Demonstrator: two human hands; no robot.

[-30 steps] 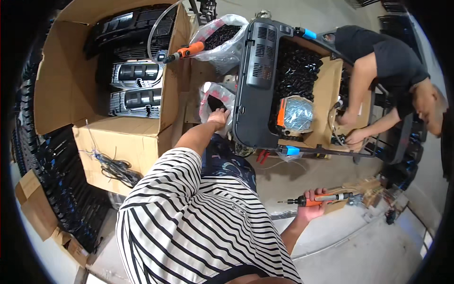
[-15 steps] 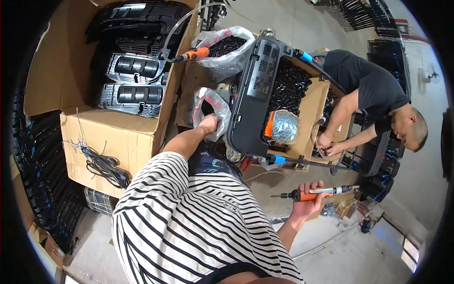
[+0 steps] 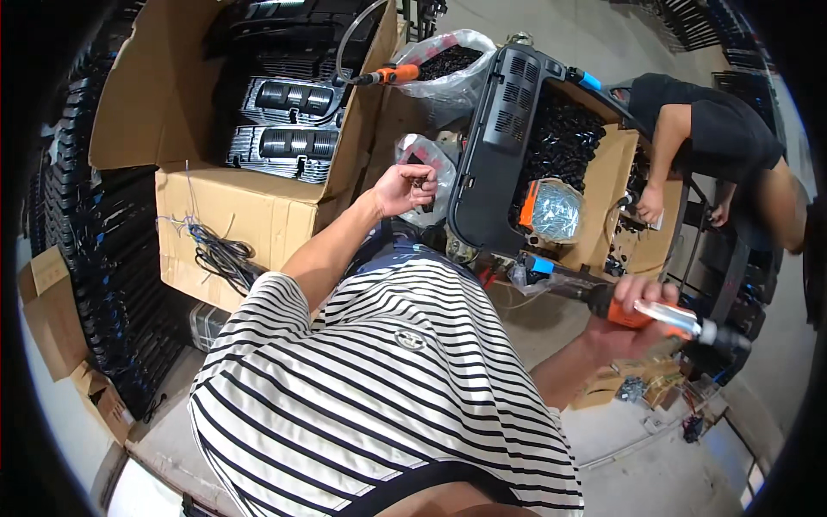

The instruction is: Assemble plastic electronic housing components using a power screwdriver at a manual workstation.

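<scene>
My left hand (image 3: 403, 191) is curled around several small dark pieces (image 3: 420, 183), too small to name, above a clear plastic bag (image 3: 441, 168) with pink marks. In my right hand (image 3: 633, 323) is an orange and silver power screwdriver (image 3: 636, 312), its dark bit end pointing left toward a long black plastic panel (image 3: 482, 164) with vent slots. That panel belongs to a black frame with blue clips (image 3: 541, 264) at its corners. Inside the frame's opening, a clear bag of silver screws (image 3: 556, 214) rests near a heap of small black parts (image 3: 564, 138).
At left stands a big cardboard box (image 3: 233, 233) holding black and silver slatted units (image 3: 293, 142). A second orange power tool (image 3: 396, 75) with a hose lies at its edge, by another bag of black parts (image 3: 448, 65). Across the frame, a co-worker (image 3: 724, 129) in black bends over.
My left hand has come up out of the plastic bag with small dark pieces in it. My right hand has moved right and nearer the frame with the screwdriver. The co-worker's hands have separated.
</scene>
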